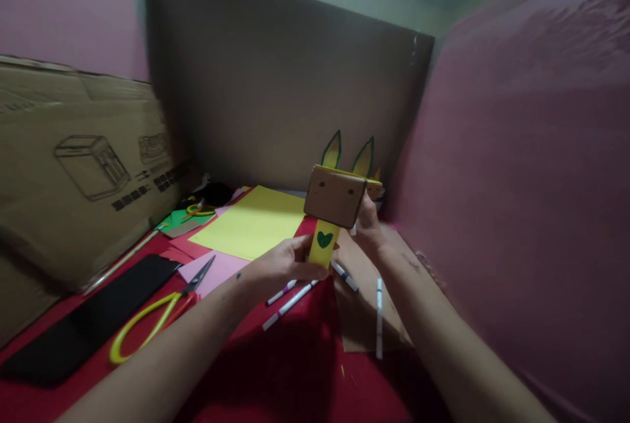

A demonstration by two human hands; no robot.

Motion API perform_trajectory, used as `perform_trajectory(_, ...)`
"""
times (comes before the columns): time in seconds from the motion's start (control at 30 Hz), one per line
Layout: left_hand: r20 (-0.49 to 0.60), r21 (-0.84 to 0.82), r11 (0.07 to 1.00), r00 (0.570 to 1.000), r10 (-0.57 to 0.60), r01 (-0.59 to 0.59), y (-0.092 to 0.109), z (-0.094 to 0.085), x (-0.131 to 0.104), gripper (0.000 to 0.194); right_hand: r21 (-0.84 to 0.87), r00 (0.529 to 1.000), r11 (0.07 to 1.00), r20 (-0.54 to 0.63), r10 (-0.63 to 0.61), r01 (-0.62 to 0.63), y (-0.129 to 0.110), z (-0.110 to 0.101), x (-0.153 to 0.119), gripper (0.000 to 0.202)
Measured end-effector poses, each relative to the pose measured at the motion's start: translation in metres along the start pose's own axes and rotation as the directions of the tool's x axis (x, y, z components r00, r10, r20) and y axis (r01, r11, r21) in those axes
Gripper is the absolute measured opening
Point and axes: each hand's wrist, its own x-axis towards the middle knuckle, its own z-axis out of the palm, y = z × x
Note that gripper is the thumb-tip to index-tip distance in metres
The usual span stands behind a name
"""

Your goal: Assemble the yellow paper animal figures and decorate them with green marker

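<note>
Between my hands, raised above the table, is a cardboard bunny figure point(335, 196). It has a brown box-like head with two dark eye dots, two pointed yellow ears edged in green, and a yellow body with a green heart. My left hand point(290, 259) is closed round the lower yellow body. At the right edge of the head, my right hand point(368, 223) grips it from the side, its fingers partly hidden behind. Under the hands lie several white markers point(379, 318) and a brown cardboard piece point(361, 298).
On the red-covered table point(275, 370) lie yellow paper point(260, 220), pink paper point(219, 272), yellow-handled scissors point(172, 305) and a black phone-like slab point(93, 318). A printed cardboard box point(83, 147) stands at left. A pink wall point(531, 213) closes the right side. Behind the figure, a small similar head point(375, 188) shows partly.
</note>
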Motion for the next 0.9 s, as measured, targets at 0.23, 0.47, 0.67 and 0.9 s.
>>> perform_trajectory(0.23, -0.028, 0.027, 0.999, 0.999, 0.043, -0.042, -0.001, -0.001, 0.002, 0.027, 0.013, 0.997, 1.000, -0.071, 0.026, -0.026, -0.012, -0.009, -0.001, 0.032)
perform_trajectory(0.47, -0.098, 0.082, 0.995, 0.993, 0.060, -0.052, 0.006, -0.005, 0.001, 0.027, 0.092, 0.944, 0.994, -0.317, 0.086, -0.060, -0.040, -0.034, -0.030, 0.020)
perform_trajectory(0.67, -0.206, 0.017, 0.992, 0.970, 0.129, -0.128, 0.004, -0.009, 0.003, 0.024, 0.346, 0.970, 0.931, -0.162, 0.182, -0.117, -0.097, -0.017, -0.059, 0.025)
perform_trajectory(0.9, -0.287, -0.023, 0.985, 0.945, 0.156, -0.170, -0.004, -0.011, 0.004, 0.015, 0.429, 0.965, 0.869, 0.028, 0.261, -0.247, -0.108, 0.007, -0.078, 0.006)
